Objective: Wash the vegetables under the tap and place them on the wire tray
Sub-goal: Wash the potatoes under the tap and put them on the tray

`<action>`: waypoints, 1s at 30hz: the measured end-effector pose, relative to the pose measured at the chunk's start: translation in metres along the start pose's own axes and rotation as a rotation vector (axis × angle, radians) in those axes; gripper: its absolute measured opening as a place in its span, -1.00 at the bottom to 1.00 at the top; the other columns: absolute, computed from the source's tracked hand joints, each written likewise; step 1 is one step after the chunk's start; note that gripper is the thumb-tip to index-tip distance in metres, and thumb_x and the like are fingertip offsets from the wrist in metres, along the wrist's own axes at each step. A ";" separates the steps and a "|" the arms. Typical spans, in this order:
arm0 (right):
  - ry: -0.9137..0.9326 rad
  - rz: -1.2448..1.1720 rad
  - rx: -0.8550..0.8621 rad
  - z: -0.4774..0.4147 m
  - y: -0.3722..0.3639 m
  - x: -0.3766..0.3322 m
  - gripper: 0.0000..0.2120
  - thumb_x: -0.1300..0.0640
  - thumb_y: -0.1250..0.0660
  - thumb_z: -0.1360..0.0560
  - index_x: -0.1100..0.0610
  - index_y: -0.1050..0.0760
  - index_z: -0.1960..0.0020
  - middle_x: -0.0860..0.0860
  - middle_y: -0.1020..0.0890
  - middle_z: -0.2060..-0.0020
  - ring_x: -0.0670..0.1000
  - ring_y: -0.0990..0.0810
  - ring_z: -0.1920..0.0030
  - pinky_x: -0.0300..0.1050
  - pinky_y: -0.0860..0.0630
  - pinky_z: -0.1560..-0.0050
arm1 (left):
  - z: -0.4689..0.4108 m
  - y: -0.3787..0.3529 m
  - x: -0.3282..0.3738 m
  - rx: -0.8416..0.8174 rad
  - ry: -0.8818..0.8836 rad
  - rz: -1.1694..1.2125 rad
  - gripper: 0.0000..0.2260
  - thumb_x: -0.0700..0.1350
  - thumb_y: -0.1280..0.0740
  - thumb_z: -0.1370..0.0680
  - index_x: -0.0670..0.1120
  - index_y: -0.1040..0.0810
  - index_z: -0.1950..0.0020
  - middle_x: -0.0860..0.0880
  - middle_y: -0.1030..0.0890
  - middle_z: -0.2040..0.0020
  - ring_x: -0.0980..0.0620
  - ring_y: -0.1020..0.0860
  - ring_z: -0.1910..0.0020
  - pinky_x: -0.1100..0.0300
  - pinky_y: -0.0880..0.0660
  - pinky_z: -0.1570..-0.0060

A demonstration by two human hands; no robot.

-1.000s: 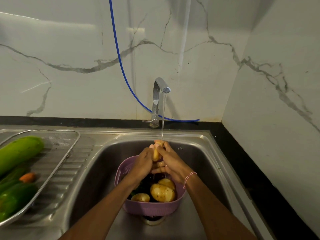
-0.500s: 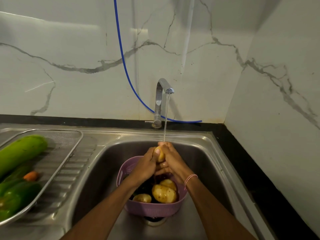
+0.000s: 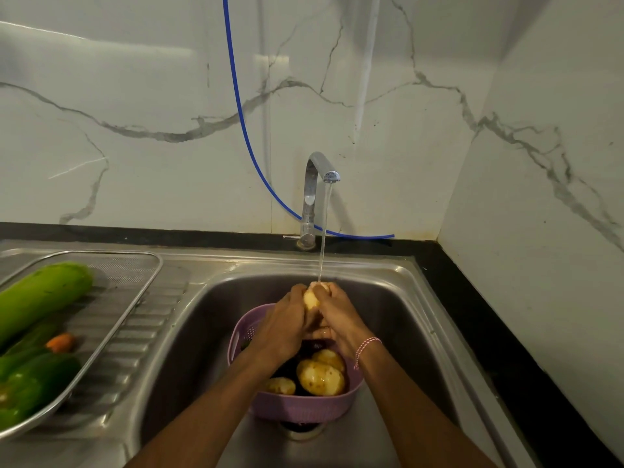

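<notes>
- The shallow steel wire tray (image 3: 135, 288) lies on the ribbed drainer at far left. It carries a long pale-green gourd (image 3: 40, 295), a small orange carrot (image 3: 60, 342) and dark green peppers (image 3: 33, 383). Bare mesh shows mainly at its back right corner, which looks like the best landing spot.
- The left hand (image 3: 283, 329) curls its fingers round the left side of a small yellow-skinned potato (image 3: 311, 298).
- That potato sits between both hands, right under the thin water stream (image 3: 324, 238) from the chrome tap (image 3: 315, 184) and above the lilac plastic basket (image 3: 304, 407) in the steel sink (image 3: 405, 298). It is probably firm, light and slick when wet, so a whole-finger hold round its middle should beat a fingertip pinch.
- The right hand (image 3: 341, 319), with a red-and-white thread at the wrist, wraps round the opposite side.
- More unwashed potatoes (image 3: 320, 378) lie in the basket below, beside something dark I cannot identify.
- The sink rim stands between the basin and the tray and must be cleared. The black bench strip (image 3: 472, 315) and the marble wall close off the right, so the free room lies to the left.
</notes>
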State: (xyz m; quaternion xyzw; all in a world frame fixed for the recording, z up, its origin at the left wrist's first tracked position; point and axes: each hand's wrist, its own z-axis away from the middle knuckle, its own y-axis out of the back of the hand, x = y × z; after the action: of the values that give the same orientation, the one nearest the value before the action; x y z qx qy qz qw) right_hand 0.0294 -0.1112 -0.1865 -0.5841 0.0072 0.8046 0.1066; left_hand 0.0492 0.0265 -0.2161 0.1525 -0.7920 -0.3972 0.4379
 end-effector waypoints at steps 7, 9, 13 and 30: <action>0.078 0.133 0.290 -0.015 0.001 0.009 -0.75 -0.12 -0.43 -0.60 0.02 -0.54 -0.14 0.11 -0.64 -0.10 0.13 -0.66 -0.06 0.17 -0.74 0.05 | -0.002 -0.001 0.005 0.003 -0.019 -0.130 -0.47 0.19 -0.26 -0.65 -0.01 -0.25 -0.53 -0.01 -0.45 -0.36 0.03 -0.54 -0.18 0.06 -0.57 -0.17; 0.082 0.156 0.322 -0.018 0.003 0.010 -0.75 -0.15 -0.40 -0.60 0.01 -0.56 -0.12 0.11 -0.66 -0.08 0.12 -0.66 -0.06 0.18 -0.71 -0.06 | -0.001 -0.002 0.010 0.011 -0.027 -0.075 -0.49 0.20 -0.27 -0.64 0.01 -0.25 -0.50 0.01 -0.45 -0.33 0.07 -0.55 -0.11 0.09 -0.59 -0.11; 0.034 -0.020 0.062 -0.013 0.003 0.007 -0.78 -0.07 -0.30 -0.69 -0.04 -0.56 -0.28 0.18 -0.65 -0.20 0.15 -0.67 -0.12 0.07 -0.73 0.04 | -0.003 0.002 0.005 0.071 0.076 0.034 -0.54 0.12 -0.29 -0.65 -0.04 -0.27 -0.45 -0.01 -0.49 -0.26 0.03 -0.56 -0.09 0.04 -0.58 -0.08; 0.156 0.083 0.246 -0.014 0.004 0.009 -0.60 -0.27 -0.17 -0.68 -0.05 -0.54 -0.33 0.09 -0.66 -0.17 0.03 -0.68 0.01 0.12 -0.68 -0.16 | -0.010 -0.003 0.022 0.018 0.349 0.502 -0.57 0.11 -0.07 -0.74 -0.13 -0.63 -0.08 -0.09 -0.72 0.04 0.03 -0.68 0.01 0.00 -0.60 -0.17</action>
State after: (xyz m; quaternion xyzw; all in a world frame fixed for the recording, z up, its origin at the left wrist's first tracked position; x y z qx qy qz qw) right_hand 0.0391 -0.1156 -0.2003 -0.6266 0.1382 0.7536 0.1430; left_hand 0.0448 0.0070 -0.2029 0.0219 -0.7211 -0.2376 0.6505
